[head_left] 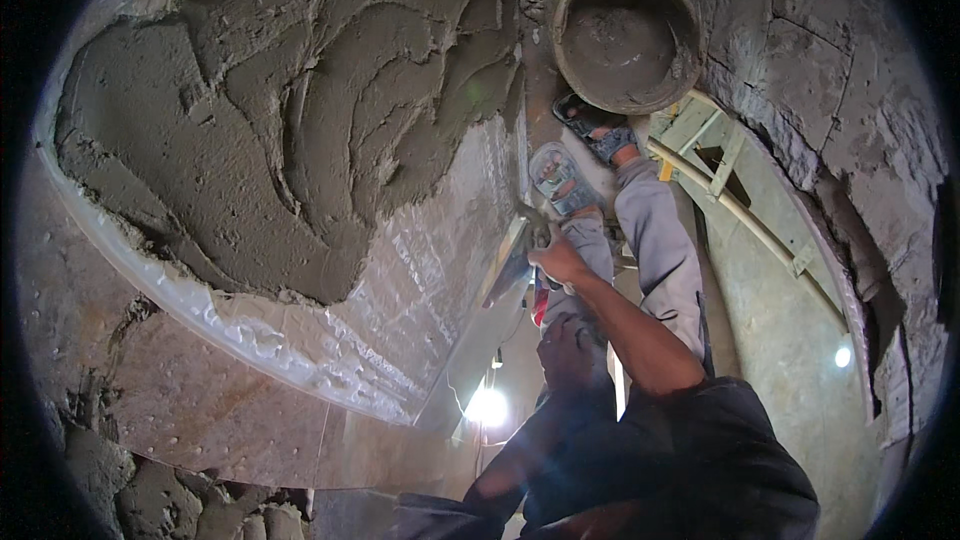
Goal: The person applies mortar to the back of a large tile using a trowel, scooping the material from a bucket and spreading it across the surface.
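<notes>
My right hand (562, 260) is closed around the handle of a plastering trowel (503, 262), its flat blade tilted beside the lower edge of the pale panel (425, 270). Wet grey mortar (300, 110) covers the panel's upper and left part in thick curved ridges. Toward me, the panel surface shows only a whitish, streaked film. My left hand (570, 352) lies on my left leg near the knee, holding nothing visible; its fingers are dim and partly hard to make out.
Beyond my sandalled feet stands a round tub (688, 60) with grey mortar inside. A wooden ladder-like frame (745, 205) leans at the right, near a rough mortar-marked surface (810, 70). A bright lamp (487, 407) glows below the panel. Broken mortar lumps (160, 500) lie at lower left.
</notes>
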Tool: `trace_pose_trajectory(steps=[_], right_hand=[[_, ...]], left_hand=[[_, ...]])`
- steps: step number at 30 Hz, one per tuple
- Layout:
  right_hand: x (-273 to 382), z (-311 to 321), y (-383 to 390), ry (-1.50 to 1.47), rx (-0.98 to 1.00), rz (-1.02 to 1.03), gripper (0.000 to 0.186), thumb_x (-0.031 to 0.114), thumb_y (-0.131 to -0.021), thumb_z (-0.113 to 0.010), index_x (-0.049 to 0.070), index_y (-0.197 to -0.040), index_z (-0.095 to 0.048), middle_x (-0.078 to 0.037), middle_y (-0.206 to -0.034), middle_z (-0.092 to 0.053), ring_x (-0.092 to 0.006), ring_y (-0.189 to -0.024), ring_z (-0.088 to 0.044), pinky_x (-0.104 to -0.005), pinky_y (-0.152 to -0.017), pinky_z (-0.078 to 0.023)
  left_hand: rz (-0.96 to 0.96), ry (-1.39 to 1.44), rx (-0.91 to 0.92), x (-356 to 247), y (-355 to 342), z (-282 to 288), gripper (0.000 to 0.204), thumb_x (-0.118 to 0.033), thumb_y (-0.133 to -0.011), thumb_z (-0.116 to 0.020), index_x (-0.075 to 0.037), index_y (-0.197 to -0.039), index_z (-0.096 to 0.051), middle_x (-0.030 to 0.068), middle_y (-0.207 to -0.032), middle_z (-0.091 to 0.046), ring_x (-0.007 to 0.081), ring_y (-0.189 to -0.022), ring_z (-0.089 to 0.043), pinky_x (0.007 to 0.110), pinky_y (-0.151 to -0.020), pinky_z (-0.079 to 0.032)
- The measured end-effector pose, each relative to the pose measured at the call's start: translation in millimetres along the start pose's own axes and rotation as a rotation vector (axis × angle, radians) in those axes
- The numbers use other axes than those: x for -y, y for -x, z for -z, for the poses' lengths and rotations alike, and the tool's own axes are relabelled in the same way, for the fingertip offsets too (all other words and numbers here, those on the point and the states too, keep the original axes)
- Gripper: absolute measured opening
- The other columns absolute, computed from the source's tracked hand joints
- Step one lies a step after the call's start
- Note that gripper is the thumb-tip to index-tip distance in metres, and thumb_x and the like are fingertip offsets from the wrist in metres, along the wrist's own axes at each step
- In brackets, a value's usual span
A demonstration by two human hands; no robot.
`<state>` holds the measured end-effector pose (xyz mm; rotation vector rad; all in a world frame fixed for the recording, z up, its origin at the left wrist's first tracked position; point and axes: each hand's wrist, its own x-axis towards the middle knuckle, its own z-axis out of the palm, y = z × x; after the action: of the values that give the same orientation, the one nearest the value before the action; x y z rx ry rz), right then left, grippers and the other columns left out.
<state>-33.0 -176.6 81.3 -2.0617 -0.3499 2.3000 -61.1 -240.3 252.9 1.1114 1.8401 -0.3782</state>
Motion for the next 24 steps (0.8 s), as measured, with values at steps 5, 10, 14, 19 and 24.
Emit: trace_pose_trajectory(steps=[5, 10, 14, 19, 24], right_hand=[[69, 55, -83, -0.417, 0.061, -0.017, 0.071, 0.01, -0.076, -0.063, 0.0, -0.139, -0.033, -0.01, -0.075, -0.06, -0.0215, -0.057, -0.059, -0.0336, -0.049, -0.047], [136, 63, -55, -0.312, 0.076, 0.163, 0.07, 0.013, -0.077, -0.063, -0.004, -0.138, -0.033, -0.015, -0.086, -0.063, -0.023, -0.066, -0.06, -0.0347, -0.059, -0.048], [38, 54, -38, 0.186, -0.261, 0.849, 0.069, 0.009, -0.076, -0.066, -0.001, -0.137, -0.035, -0.013, -0.088, -0.061, -0.0204, -0.062, -0.058, -0.0336, -0.052, -0.047], [18, 19, -20, -0.254, -0.036, 0.208, 0.074, 0.015, -0.073, -0.071, -0.001, -0.136, -0.035, -0.018, -0.1, -0.06, -0.0291, -0.092, -0.06, -0.038, -0.077, -0.048], [3, -23, -75, 0.212, -0.266, 0.072, 0.093, 0.02, -0.072, -0.07, 0.0, -0.144, -0.016, -0.028, -0.117, -0.054, -0.0359, -0.114, -0.053, -0.0365, -0.095, -0.042]], left_hand=[[-0.067, 0.049, -0.007, -8, -3, -2, 0.027, -0.018, -0.08, -0.059, -0.009, -0.106, -0.061, 0.0113, -0.119, -0.058, 0.0327, -0.105, -0.057, 0.046, -0.088, -0.043], [-0.125, 0.069, -0.045, 8, -4, -7, 0.027, -0.016, -0.08, -0.059, -0.008, -0.105, -0.061, 0.0108, -0.118, -0.059, 0.0322, -0.104, -0.058, 0.046, -0.087, -0.044], [-0.035, -0.02, -0.005, -13, -2, 2, 0.025, -0.014, -0.08, -0.058, -0.006, -0.103, -0.061, 0.012, -0.117, -0.059, 0.0321, -0.106, -0.056, 0.047, -0.088, -0.043], [-0.034, 0.13, -0.002, 3, -1, -2, 0.027, -0.014, -0.08, -0.059, -0.009, -0.106, -0.061, 0.01, -0.124, -0.055, 0.0307, -0.112, -0.053, 0.047, -0.092, -0.039], [-0.069, 0.068, 0.059, -6, -1, -9, 0.029, -0.016, -0.081, -0.059, -0.01, -0.109, -0.061, 0.0097, -0.125, -0.055, 0.0307, -0.113, -0.053, 0.046, -0.093, -0.039]])
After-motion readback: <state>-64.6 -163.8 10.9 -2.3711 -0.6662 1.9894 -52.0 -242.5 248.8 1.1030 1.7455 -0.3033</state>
